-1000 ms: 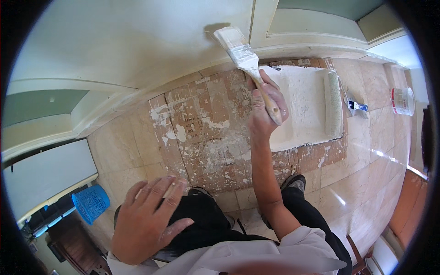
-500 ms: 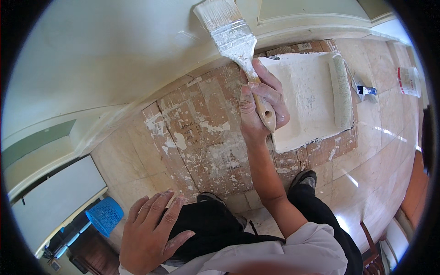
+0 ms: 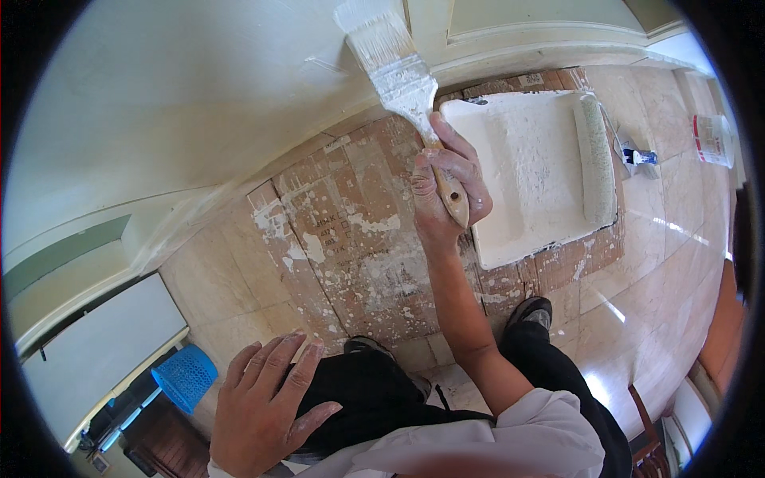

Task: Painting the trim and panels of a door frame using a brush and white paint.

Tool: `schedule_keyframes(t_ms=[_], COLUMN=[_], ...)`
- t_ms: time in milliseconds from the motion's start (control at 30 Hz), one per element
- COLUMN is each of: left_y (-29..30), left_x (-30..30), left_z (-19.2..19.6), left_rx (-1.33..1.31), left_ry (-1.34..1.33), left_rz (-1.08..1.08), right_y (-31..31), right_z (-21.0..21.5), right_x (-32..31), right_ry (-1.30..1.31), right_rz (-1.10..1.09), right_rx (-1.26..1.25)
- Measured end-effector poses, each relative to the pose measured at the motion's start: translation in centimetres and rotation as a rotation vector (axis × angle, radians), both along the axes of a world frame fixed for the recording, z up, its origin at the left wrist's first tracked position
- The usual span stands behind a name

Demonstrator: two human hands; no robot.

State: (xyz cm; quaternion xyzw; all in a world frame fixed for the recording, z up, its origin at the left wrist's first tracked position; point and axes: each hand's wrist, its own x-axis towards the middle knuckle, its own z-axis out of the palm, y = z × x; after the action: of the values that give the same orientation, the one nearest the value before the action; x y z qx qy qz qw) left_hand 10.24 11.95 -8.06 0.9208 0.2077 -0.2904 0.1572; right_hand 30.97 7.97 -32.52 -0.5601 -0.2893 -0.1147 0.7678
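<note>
My right hand (image 3: 451, 187), smeared with white, is closed round the wooden handle of a wide flat paintbrush (image 3: 405, 84). Its white-coated bristles point up and to the left, against or just in front of the pale wall (image 3: 183, 95); whether they touch it I cannot tell. Just right of that hand lies a paint tray (image 3: 498, 159) coated with white paint, and a paint roller (image 3: 594, 159) rests along its right side. My left hand (image 3: 267, 402) is open above my left thigh, fingers spread and whitened at the tips, holding nothing.
Paint-spattered cardboard (image 3: 358, 231) covers the tiled floor under the tray. A blue-handled scraper-like tool (image 3: 640, 157) lies right of it, with a white bucket (image 3: 712, 141) farther off. A blue basket (image 3: 185, 377) stands at left beside a white panel (image 3: 103, 350). My shoes are at the cardboard's near edge.
The paintbrush and my right hand have shifted slightly left and up along the wall. My left hand has barely moved.
</note>
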Motion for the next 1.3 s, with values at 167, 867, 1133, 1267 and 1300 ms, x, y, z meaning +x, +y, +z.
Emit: schedule_keyframes(t_ms=[167,867,1133,1267,1300], left_y=[-0.2,-0.2,-0.2,-0.2,-0.3], left_x=[0.0,-0.3,-0.5,-0.5,-0.5], left_z=[0.1,0.2,0.0,0.0,0.0], left_rx=[0.008,0.007,0.006,0.002,0.003], left_ry=[-0.002,-0.013,-0.009,-0.025,-0.023], left_rz=[-0.005,-0.031,-0.026,-0.034,-0.035], right_y=[0.0,0.3,0.3,0.1,-0.1], right_z=[0.6,-1.1,0.5,-1.1,-1.5], right_x=[-0.7,0.1,-0.3,0.1,0.0], right_ry=[0.158,0.075,0.099,0.047,0.049], right_rz=[0.042,0.027,0.028,-0.003,-0.004], right_rx=[0.149,0.047,0.102,-0.014,-0.013])
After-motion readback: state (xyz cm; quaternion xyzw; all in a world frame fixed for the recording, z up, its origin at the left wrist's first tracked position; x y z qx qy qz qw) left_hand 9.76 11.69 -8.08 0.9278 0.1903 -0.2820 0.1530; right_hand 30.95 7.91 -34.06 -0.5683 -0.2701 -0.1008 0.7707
